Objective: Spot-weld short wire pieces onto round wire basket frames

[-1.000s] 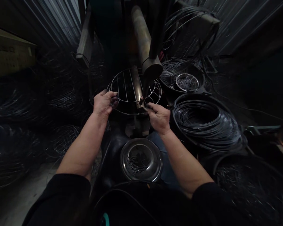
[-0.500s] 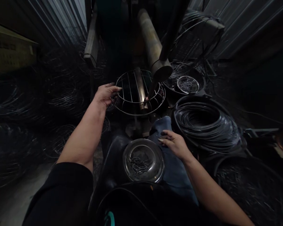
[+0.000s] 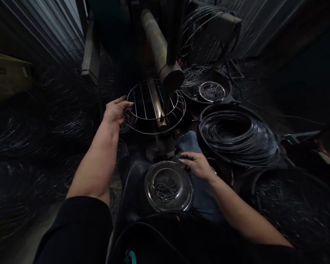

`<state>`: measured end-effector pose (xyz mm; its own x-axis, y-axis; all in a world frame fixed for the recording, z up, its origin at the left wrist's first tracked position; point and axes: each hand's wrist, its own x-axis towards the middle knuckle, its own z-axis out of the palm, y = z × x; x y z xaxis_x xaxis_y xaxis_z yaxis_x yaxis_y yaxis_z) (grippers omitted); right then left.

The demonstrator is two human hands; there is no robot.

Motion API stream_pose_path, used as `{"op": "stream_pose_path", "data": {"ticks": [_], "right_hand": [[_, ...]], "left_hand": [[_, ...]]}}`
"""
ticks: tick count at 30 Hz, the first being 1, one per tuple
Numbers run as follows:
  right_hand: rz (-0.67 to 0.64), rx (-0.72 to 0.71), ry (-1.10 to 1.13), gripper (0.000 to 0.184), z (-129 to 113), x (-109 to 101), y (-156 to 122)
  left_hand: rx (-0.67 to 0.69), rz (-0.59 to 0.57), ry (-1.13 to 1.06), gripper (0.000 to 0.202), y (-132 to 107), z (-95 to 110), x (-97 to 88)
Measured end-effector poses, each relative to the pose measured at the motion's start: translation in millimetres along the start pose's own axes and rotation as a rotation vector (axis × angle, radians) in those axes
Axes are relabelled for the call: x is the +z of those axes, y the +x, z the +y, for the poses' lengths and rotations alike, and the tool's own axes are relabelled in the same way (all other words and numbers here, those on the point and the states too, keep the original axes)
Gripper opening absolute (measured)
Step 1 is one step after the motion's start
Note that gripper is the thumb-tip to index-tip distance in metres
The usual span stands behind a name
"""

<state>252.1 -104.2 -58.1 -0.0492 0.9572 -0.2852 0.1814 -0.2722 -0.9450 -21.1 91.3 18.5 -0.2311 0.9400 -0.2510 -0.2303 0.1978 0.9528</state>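
My left hand (image 3: 116,111) grips the left rim of a round wire basket frame (image 3: 143,110), fingers curled round the wire. The frame sits over a brass-coloured bar (image 3: 154,102) under the metal head of a machine (image 3: 171,77). My right hand (image 3: 196,165) rests low at the right rim of a shiny steel bowl (image 3: 151,183) that holds several short bent wire pieces (image 3: 165,190). Its fingers lie loosely bent on the rim and on blue cloth (image 3: 189,143), holding nothing that I can see.
A big coil of dark wire (image 3: 236,135) lies to the right in a round tub. Behind it stands a second steel bowl (image 3: 211,91) with wire bits. Finished wire frames (image 3: 77,117) pile up in the dark on the left. Corrugated sheet walls close both sides.
My right hand left the wire frame near the machine head and dropped back to the steel bowl's rim. My left hand stayed on the frame's left rim.
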Motion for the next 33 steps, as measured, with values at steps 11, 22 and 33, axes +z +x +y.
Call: {"op": "stream_pose_path", "data": {"ticks": [11,22,33], "right_hand": [[-0.02,-0.077,-0.104,0.02,9,0,5],[0.045,-0.414,0.289,0.013,-66,22,7],[0.253,-0.405,-0.167,0.017,-79,46,40]], "left_hand": [[0.009,0.008,0.028,0.044,12,2,6.7],[-0.031,0.196,-0.113,0.078,-54,-14,6.0],[0.178,0.215,-0.104,0.035,-91,-37,6.8]]}}
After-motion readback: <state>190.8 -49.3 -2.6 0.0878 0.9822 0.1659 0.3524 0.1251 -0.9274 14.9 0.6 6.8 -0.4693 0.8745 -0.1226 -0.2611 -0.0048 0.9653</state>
